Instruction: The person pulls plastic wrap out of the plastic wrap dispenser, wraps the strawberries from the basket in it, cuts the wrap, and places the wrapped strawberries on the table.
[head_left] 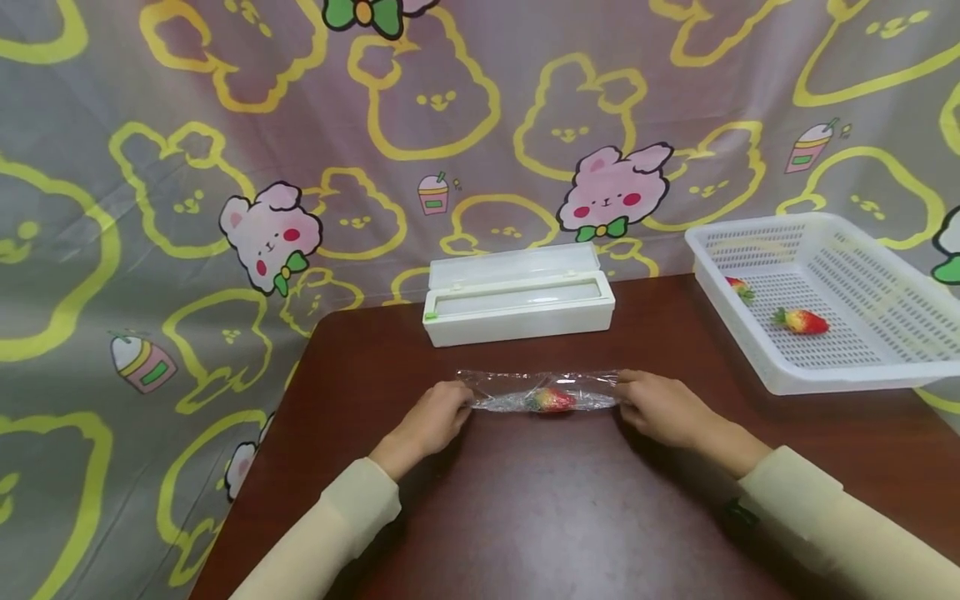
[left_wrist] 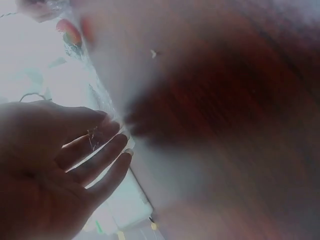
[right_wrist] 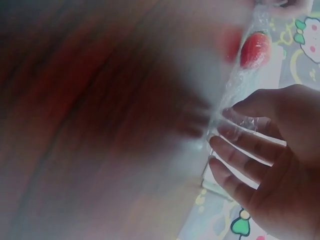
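Observation:
A red and yellowish strawberry [head_left: 553, 400] lies in a strip of clear plastic wrap [head_left: 502, 402] on the brown table. My left hand [head_left: 438, 414] pinches the wrap's left end between thumb and forefinger, its other fingers spread apart in the left wrist view. At the opposite end, my right hand [head_left: 660, 406] pinches the film the same way; the right wrist view shows its thumb [right_wrist: 255, 103] against the crinkled wrap. Film covers the strawberry [right_wrist: 255, 50], which sits about midway between both hands.
Behind the wrap stands a white cling-film dispenser box [head_left: 521, 321] with its lid raised. To the right, a white perforated basket [head_left: 780, 383] holds two strawberries. A patterned curtain [head_left: 495, 108] hangs along the table's back edge.

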